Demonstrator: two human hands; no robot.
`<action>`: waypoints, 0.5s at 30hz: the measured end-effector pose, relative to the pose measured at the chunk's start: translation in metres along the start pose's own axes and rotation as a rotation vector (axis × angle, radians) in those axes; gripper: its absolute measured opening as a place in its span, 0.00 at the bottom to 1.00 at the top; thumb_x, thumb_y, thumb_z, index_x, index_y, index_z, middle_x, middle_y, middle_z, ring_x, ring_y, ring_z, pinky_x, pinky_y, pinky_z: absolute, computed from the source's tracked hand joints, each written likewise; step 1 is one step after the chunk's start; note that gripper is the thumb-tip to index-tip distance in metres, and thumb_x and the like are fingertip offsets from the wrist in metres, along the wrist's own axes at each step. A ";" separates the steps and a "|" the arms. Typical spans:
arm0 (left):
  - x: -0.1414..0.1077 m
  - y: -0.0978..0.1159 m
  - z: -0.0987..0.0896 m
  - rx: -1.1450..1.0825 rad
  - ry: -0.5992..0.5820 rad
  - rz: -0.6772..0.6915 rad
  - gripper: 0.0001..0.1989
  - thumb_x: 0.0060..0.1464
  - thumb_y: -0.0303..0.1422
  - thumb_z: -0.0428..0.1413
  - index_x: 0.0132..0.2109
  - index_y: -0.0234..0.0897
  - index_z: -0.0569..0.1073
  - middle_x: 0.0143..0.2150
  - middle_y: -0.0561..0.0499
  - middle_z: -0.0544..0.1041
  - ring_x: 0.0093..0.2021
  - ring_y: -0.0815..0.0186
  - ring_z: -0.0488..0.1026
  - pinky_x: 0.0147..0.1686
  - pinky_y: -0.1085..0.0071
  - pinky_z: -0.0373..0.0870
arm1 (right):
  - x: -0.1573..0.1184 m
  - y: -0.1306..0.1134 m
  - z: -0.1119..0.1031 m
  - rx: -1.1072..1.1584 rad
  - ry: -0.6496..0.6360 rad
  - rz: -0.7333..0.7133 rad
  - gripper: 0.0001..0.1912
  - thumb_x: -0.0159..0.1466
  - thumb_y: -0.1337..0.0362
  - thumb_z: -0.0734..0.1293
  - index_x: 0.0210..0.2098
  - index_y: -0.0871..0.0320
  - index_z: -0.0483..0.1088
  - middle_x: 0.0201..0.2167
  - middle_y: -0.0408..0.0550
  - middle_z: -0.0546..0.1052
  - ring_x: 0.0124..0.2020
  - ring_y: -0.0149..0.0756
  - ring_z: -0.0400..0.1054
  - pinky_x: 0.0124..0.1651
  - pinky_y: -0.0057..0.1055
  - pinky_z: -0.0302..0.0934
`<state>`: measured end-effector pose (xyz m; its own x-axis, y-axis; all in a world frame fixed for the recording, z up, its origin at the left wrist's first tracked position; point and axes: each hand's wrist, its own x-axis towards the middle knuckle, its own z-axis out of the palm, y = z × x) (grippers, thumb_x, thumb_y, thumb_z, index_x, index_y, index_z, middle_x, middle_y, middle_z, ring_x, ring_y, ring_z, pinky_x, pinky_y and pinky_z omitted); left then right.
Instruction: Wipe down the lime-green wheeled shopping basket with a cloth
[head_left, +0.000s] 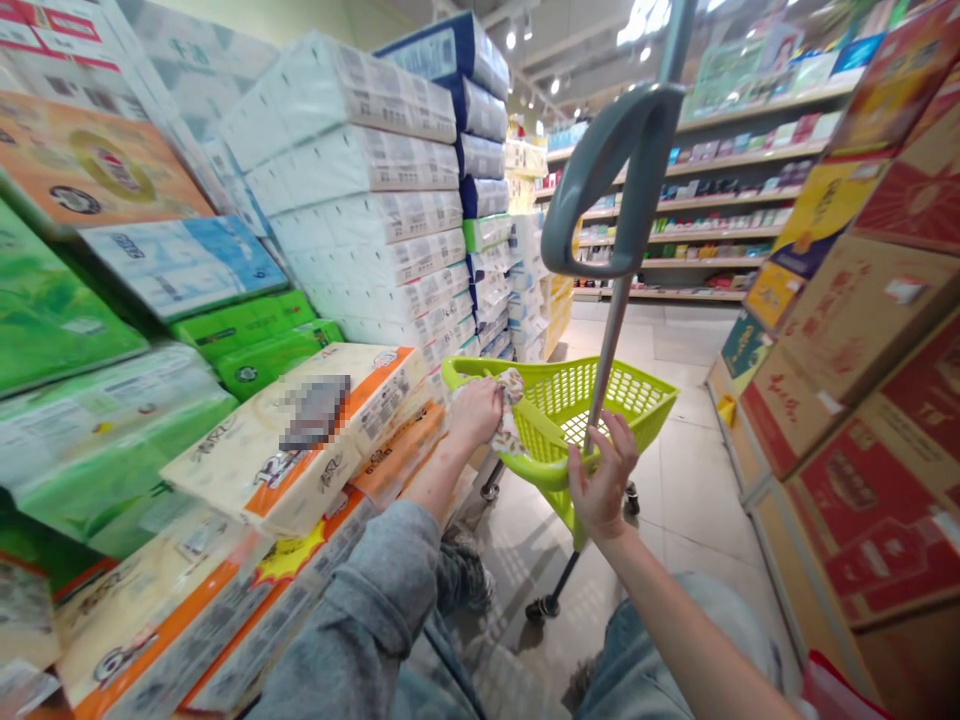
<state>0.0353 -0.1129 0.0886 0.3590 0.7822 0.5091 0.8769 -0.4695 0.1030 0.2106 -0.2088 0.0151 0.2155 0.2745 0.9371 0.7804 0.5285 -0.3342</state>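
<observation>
Green cart basket (641, 395): ahead of us; probably stiff, hold by rim (540, 466).
Floral cloth (512, 388): bunched in left hand (480, 410) on rim; likely soft, light.
Right hand (602, 478): at pole (613, 325) base (grip unclear).

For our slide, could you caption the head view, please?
Left hand holds patterned cloth on green basket; right hand near pole.

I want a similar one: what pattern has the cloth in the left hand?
The cloth is whitish with small, mostly reddish marks; best seen in the head view.
</observation>
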 end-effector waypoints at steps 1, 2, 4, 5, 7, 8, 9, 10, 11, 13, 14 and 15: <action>0.000 0.002 0.000 -0.003 -0.001 -0.012 0.14 0.60 0.31 0.40 0.34 0.36 0.69 0.38 0.46 0.74 0.41 0.62 0.70 0.46 0.64 0.63 | 0.001 0.000 -0.002 -0.031 -0.016 -0.031 0.19 0.60 0.67 0.62 0.51 0.53 0.61 0.56 0.54 0.62 0.60 0.48 0.52 0.57 0.51 0.53; 0.000 0.003 0.000 -0.002 -0.002 -0.023 0.13 0.60 0.31 0.40 0.34 0.36 0.69 0.38 0.46 0.74 0.41 0.62 0.69 0.46 0.64 0.63 | 0.002 0.001 -0.005 -0.040 -0.054 -0.062 0.16 0.60 0.67 0.62 0.49 0.52 0.64 0.54 0.52 0.65 0.60 0.47 0.53 0.57 0.50 0.54; 0.000 0.007 0.001 0.010 0.002 -0.045 0.13 0.60 0.31 0.41 0.34 0.36 0.69 0.38 0.46 0.73 0.41 0.62 0.69 0.46 0.64 0.63 | 0.006 0.002 -0.008 0.033 -0.201 -0.126 0.13 0.62 0.68 0.59 0.45 0.52 0.67 0.49 0.51 0.70 0.56 0.43 0.60 0.55 0.45 0.57; 0.000 0.009 0.001 0.019 0.007 -0.053 0.13 0.60 0.31 0.41 0.34 0.36 0.69 0.37 0.46 0.73 0.41 0.62 0.69 0.45 0.65 0.63 | 0.007 0.002 -0.008 0.098 -0.284 -0.138 0.14 0.63 0.69 0.57 0.45 0.53 0.68 0.46 0.50 0.72 0.52 0.40 0.64 0.53 0.42 0.59; -0.001 0.013 0.002 0.032 0.022 -0.061 0.13 0.60 0.32 0.41 0.34 0.36 0.69 0.37 0.46 0.73 0.41 0.62 0.69 0.45 0.64 0.63 | 0.011 0.000 -0.008 0.190 -0.412 -0.100 0.16 0.64 0.69 0.53 0.47 0.55 0.67 0.38 0.49 0.76 0.43 0.36 0.69 0.46 0.36 0.63; -0.001 0.015 0.003 0.033 0.032 -0.063 0.13 0.60 0.31 0.41 0.34 0.36 0.68 0.37 0.45 0.73 0.41 0.61 0.69 0.45 0.64 0.63 | 0.013 -0.002 -0.007 0.192 -0.451 -0.063 0.16 0.65 0.68 0.54 0.48 0.56 0.66 0.35 0.48 0.76 0.39 0.35 0.70 0.44 0.34 0.63; -0.002 0.016 0.003 0.031 0.042 -0.062 0.13 0.60 0.31 0.41 0.34 0.36 0.68 0.37 0.45 0.73 0.41 0.61 0.69 0.45 0.64 0.63 | 0.015 -0.004 -0.007 0.163 -0.477 -0.025 0.15 0.64 0.66 0.55 0.46 0.57 0.68 0.33 0.48 0.77 0.36 0.35 0.70 0.41 0.33 0.62; -0.003 0.018 0.003 0.027 0.049 -0.059 0.13 0.59 0.31 0.41 0.34 0.36 0.68 0.36 0.45 0.73 0.41 0.61 0.69 0.45 0.63 0.63 | 0.017 -0.005 -0.006 0.116 -0.503 0.007 0.13 0.64 0.64 0.56 0.43 0.58 0.70 0.30 0.48 0.76 0.34 0.35 0.70 0.39 0.32 0.61; -0.004 0.019 0.003 0.019 0.051 -0.051 0.13 0.59 0.32 0.41 0.33 0.36 0.68 0.36 0.44 0.73 0.41 0.61 0.69 0.45 0.63 0.62 | 0.019 -0.007 -0.006 0.069 -0.534 0.023 0.12 0.63 0.63 0.58 0.37 0.58 0.71 0.28 0.48 0.76 0.32 0.35 0.69 0.37 0.31 0.60; -0.005 0.019 0.002 -0.009 0.037 -0.016 0.13 0.59 0.32 0.41 0.33 0.36 0.68 0.36 0.45 0.73 0.41 0.61 0.69 0.46 0.62 0.62 | 0.023 -0.007 -0.008 0.013 -0.587 0.033 0.14 0.62 0.61 0.58 0.25 0.57 0.70 0.23 0.47 0.74 0.28 0.34 0.67 0.33 0.29 0.57; -0.006 0.018 0.001 -0.028 0.021 0.013 0.13 0.59 0.32 0.41 0.33 0.36 0.68 0.36 0.45 0.73 0.41 0.61 0.68 0.46 0.63 0.62 | 0.025 -0.005 -0.009 0.011 -0.604 0.031 0.16 0.63 0.61 0.58 0.21 0.57 0.68 0.20 0.46 0.72 0.26 0.32 0.66 0.31 0.28 0.55; -0.007 0.015 0.000 -0.051 0.000 0.047 0.13 0.59 0.33 0.41 0.33 0.36 0.68 0.36 0.46 0.73 0.41 0.62 0.69 0.46 0.63 0.62 | 0.027 -0.004 -0.010 0.026 -0.615 0.024 0.18 0.63 0.61 0.58 0.19 0.57 0.66 0.19 0.46 0.71 0.24 0.31 0.64 0.30 0.28 0.54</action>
<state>0.0460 -0.1250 0.0867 0.3989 0.7589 0.5148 0.8418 -0.5256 0.1226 0.2193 -0.2110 0.0426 -0.1513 0.6955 0.7024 0.7631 0.5338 -0.3642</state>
